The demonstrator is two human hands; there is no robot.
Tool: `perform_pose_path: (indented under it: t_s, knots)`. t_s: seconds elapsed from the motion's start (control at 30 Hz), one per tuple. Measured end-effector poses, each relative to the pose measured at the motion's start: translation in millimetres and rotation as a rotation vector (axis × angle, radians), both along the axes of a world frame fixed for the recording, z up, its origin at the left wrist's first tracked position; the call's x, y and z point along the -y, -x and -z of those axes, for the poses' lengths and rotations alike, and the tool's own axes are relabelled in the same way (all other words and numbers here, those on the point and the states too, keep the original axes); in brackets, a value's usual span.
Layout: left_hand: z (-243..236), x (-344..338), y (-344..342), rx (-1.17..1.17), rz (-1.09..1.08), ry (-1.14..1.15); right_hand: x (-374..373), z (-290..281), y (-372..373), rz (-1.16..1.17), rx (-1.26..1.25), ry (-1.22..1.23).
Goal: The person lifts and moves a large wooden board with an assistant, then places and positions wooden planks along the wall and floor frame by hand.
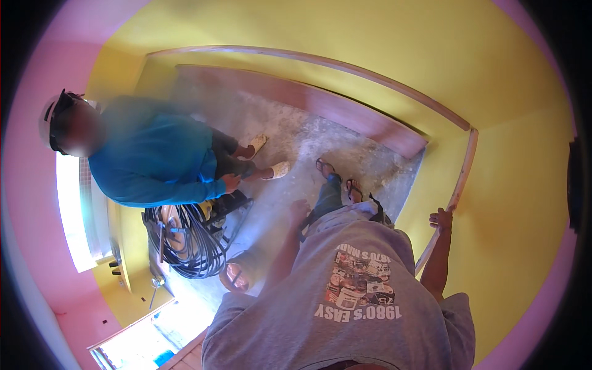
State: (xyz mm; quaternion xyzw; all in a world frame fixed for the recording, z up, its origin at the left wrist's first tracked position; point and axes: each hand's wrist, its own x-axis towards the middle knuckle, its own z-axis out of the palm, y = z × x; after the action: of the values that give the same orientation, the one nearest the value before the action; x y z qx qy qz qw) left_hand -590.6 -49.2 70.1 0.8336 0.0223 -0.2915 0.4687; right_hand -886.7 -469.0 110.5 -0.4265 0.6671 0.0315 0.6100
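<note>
My right hand (441,219) is at a narrow wooden strip (467,161) that runs along the yellow wall on my right. Its fingers are curled over the edge of the strip. My left hand (300,212) hangs low beside my left leg, above the concrete floor (271,197). It is blurred, and its fingers cannot be made out; no object shows in it. A second wooden strip (320,60) crosses the far wall and meets the right one at the corner.
A person in a blue long-sleeved top (151,157) stands at left, hands near the waist. Before them is a large coil of black cable (194,243). A long reddish-brown board (345,114) lies along the far wall. A bright doorway (145,336) opens at lower left.
</note>
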Motion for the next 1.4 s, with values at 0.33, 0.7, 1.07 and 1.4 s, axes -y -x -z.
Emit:
perform_pose_path:
  t_s: [0.33,0.7,1.07,1.4]
  knots:
    - [-8,0,-3,-0.165,-0.091,0.059,17,30,17,0.074,0.185,-0.210]
    - [-4,-2,-3,-0.148,-0.095,-0.096,-1,-6,-10,0.021,-0.007,0.006]
    - [0,-11,2,0.036,-0.008,-0.065,5,1,-3,0.056,0.015,-0.034]
    - [8,-6,-8,-0.115,-0.085,-0.063,3,-7,-3,0.016,0.029,-0.012]
